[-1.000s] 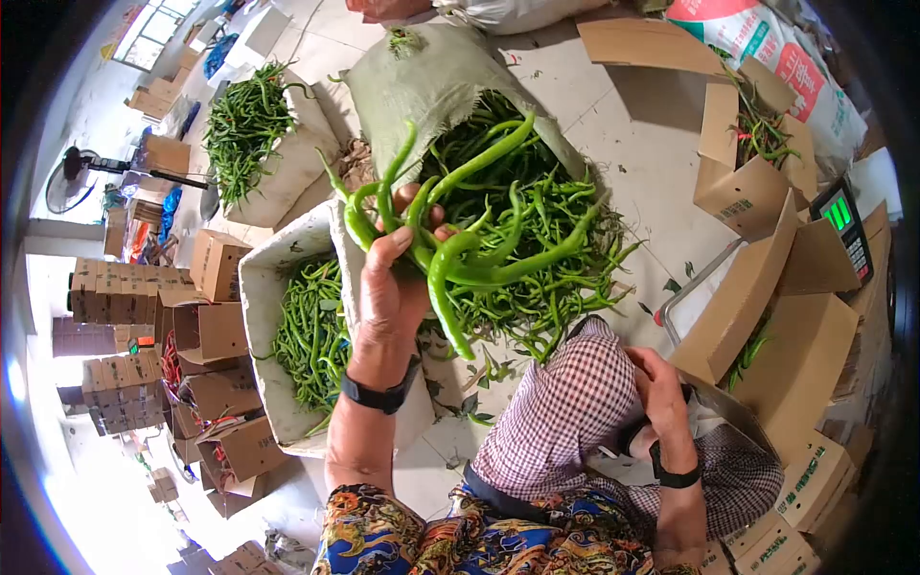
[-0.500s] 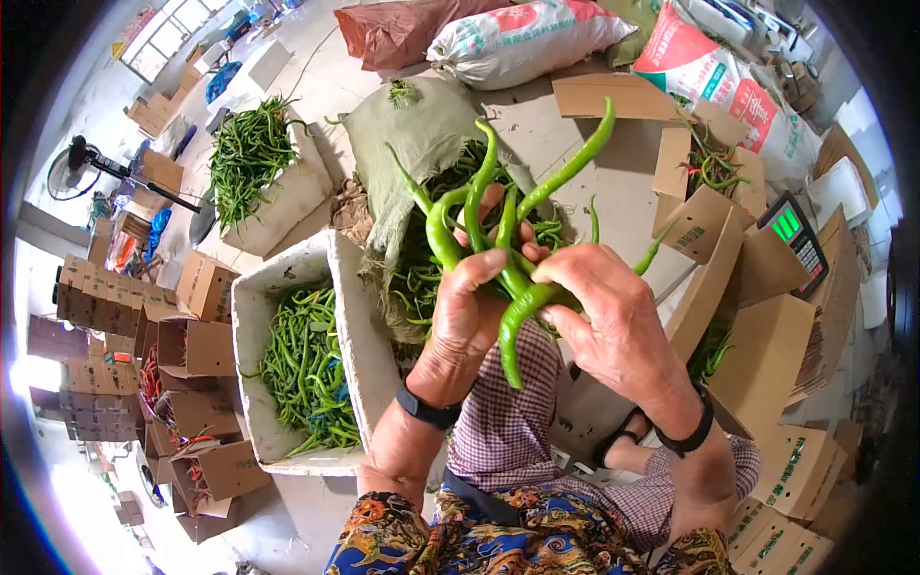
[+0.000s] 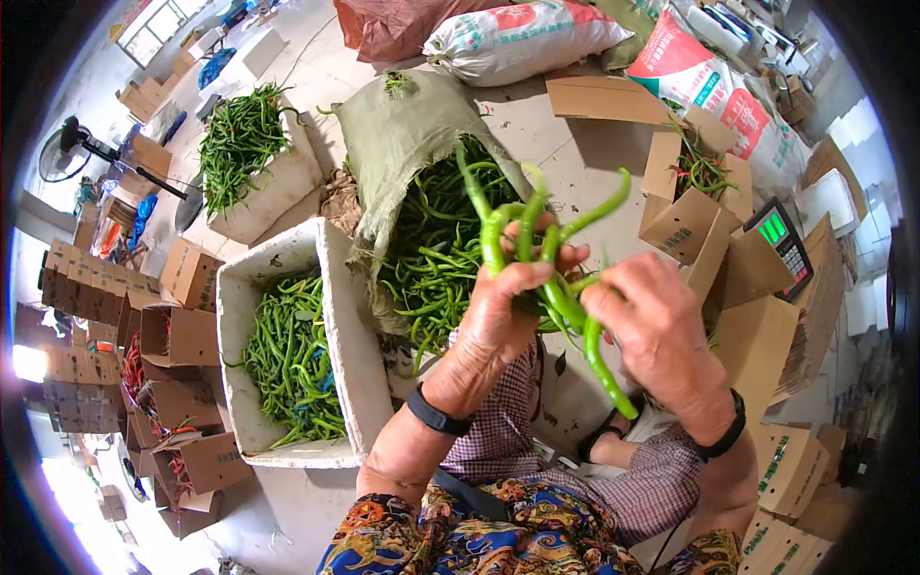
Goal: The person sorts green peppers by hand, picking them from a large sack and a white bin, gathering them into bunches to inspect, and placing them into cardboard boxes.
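Several long green peppers (image 3: 494,240) are bunched in my left hand (image 3: 503,305), its thumb pressed across them and its fingers behind. My right hand (image 3: 652,331) is closed beside the bunch, fingertips at the lower right peppers; whether it grips one is hidden. One pepper hangs down between the hands. Beneath and beyond them, a green woven sack (image 3: 398,129) lies open with a heap of green peppers (image 3: 441,259) spilling from its mouth. To the left stands a white foam box (image 3: 345,335) holding many green peppers (image 3: 295,355).
Another foam box (image 3: 278,192) heaped with peppers stands at upper left, near a fan (image 3: 65,153). Cardboard boxes (image 3: 192,335) are stacked at left. On the right are open cartons (image 3: 676,225), a scale with a green display (image 3: 781,244) and full white sacks (image 3: 527,40).
Both hands have moved rightward with the bunch. My right hand has drawn away from my left, and the hanging pepper has swung to the right. The view has shifted slightly.
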Demonstrator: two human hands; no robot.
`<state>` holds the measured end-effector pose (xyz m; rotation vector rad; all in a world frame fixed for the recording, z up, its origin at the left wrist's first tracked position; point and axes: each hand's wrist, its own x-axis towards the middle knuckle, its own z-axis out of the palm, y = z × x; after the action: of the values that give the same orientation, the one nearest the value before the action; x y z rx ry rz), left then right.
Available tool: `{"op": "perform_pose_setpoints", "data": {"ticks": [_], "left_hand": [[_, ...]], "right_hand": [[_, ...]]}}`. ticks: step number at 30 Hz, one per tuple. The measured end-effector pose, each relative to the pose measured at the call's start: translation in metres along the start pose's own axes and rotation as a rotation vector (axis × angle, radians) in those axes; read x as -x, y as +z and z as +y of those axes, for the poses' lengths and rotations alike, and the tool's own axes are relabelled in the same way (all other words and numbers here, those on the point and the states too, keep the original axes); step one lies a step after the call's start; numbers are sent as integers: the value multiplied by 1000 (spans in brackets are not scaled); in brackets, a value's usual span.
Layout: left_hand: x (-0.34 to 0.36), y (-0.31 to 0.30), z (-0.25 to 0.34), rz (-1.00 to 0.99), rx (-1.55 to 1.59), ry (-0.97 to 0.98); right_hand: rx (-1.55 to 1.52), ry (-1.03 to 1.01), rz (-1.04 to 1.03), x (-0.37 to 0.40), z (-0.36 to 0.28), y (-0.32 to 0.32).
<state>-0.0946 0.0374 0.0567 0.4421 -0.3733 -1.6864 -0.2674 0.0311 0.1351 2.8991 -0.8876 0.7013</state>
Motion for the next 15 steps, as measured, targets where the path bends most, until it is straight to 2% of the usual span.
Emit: {"op": "perform_pose_setpoints", "data": {"ticks": [1, 3, 5, 7, 9, 11, 13, 14, 15], "left_hand": [[2, 0, 2, 31, 31, 29], [10, 2, 7, 100, 126, 48], [11, -11, 5, 10, 234, 72], [18, -14, 2, 29, 236, 75], [26, -14, -3, 61, 230, 75], [30, -12, -9, 67, 205, 67], [31, -15, -16, 28, 185, 68], [34, -18, -20, 27, 205, 46], [37, -18, -24, 28, 225, 24]], "right_hand": [[3, 2, -3, 4, 6, -3], [-199, 290, 52, 16, 23, -11], [-198, 449, 112, 22, 42, -25], [-45, 710, 95, 37, 71, -28], [-25, 743, 95, 41, 90, -32], [-605, 1043, 244, 23, 74, -38], [-833, 883, 199, -6, 36, -41], [-1038, 870, 138, -32, -1, -47], [-1393, 660, 23, -44, -21, -42]]}}
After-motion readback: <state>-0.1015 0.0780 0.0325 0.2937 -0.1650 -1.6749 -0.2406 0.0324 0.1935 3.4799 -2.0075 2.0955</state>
